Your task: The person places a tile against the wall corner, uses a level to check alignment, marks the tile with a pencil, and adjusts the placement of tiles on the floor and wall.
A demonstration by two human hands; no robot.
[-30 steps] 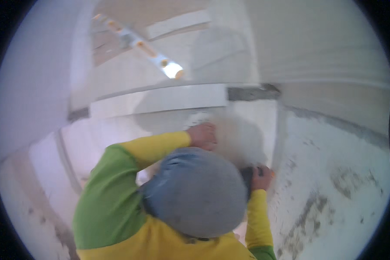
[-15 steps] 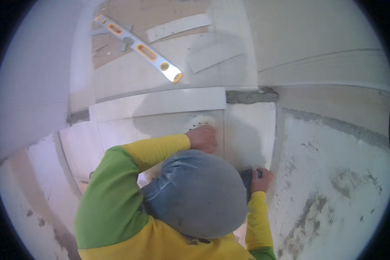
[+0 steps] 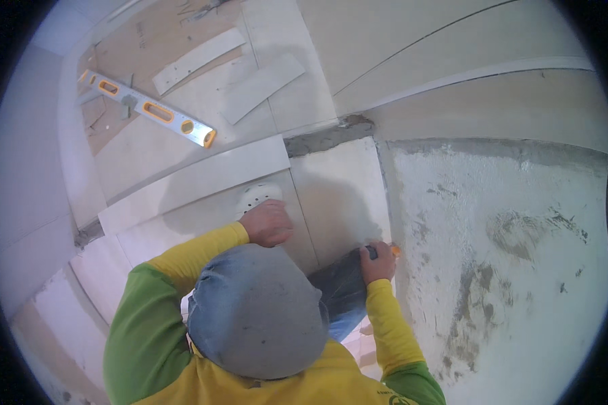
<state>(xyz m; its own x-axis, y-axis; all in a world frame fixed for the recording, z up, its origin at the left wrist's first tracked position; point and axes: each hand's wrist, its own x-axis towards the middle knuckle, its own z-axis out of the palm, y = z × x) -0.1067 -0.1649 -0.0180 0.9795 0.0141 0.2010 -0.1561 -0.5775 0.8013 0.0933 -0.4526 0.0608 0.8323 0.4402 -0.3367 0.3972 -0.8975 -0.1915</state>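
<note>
My left hand (image 3: 267, 223) is closed beside a white clog with holes (image 3: 258, 194). Its fingertips are turned away, so anything inside them is hidden. To the right, my right hand (image 3: 379, 262) is curled round a small dark tool (image 3: 371, 252). An orange end (image 3: 396, 250) pokes out past its fingers; the tool's exact kind does not show. A large rounded grey-blue cloth form (image 3: 260, 310), seemingly a bent knee, fills the space between my yellow-and-green sleeves and hides part of the floor. Pale tiles (image 3: 331, 196) lie under and around both hands.
Ahead, a loose pale strip (image 3: 203, 182) lies along a grey mortar gap (image 3: 324, 138). A silver spirit level with orange windows (image 3: 148, 110) rests beyond it, near two cut tile pieces (image 3: 199, 61). Rough, stained white surface (image 3: 493, 243) borders the right.
The whole view has swung, shifting the level, strip and tiles leftward in the picture. Both hands stay at about the same spots on the tiles. More dark blue cloth shows beside my right hand.
</note>
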